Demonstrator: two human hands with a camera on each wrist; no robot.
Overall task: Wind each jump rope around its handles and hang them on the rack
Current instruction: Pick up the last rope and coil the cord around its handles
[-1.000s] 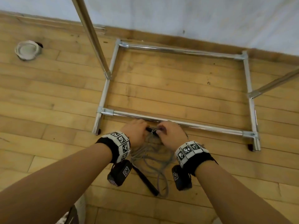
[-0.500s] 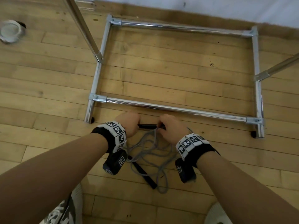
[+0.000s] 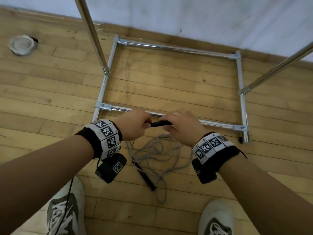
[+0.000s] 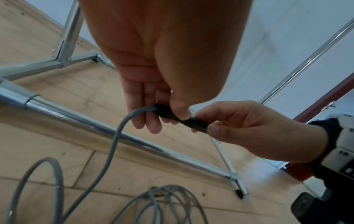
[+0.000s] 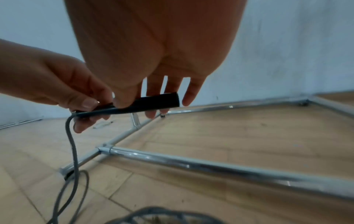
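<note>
From the head view both hands meet over the near bar of the rack [image 3: 169,115], the left hand [image 3: 133,124] and the right hand [image 3: 183,128] sharing one black handle [image 3: 159,123] held roughly level between them. Only a short stretch of that handle shows there, and the fingers are hidden behind knuckles. The wrist views fill this in. The left wrist view shows the left thumb and fingers [image 4: 151,121] pinching the end where the grey rope [image 4: 114,136] leaves the handle, so that grip is closed on it. The right wrist view shows the right thumb pressing the handle against fingers [image 5: 188,94] that hang fairly straight behind it — a light pinch near the free end, closed on the same handle.

The head view alone shows the rest of the jump rope: loose grey loops lie tangled on the wooden floor [image 3: 50,99] below the hands, with the second handle [image 3: 146,177] lying flat among them, between the two shoes [image 3: 64,212]. The rope is unwound, and none of it is on the rack.

Both forearms reach forward and down, wrists wearing marker bands [image 3: 108,138], backs of the hands up. The rack's chrome base frame sits on the floor by the white wall [image 3: 203,19], its uprights rising out of view — a round fitting [image 3: 22,44] lies in the floor far left.
</note>
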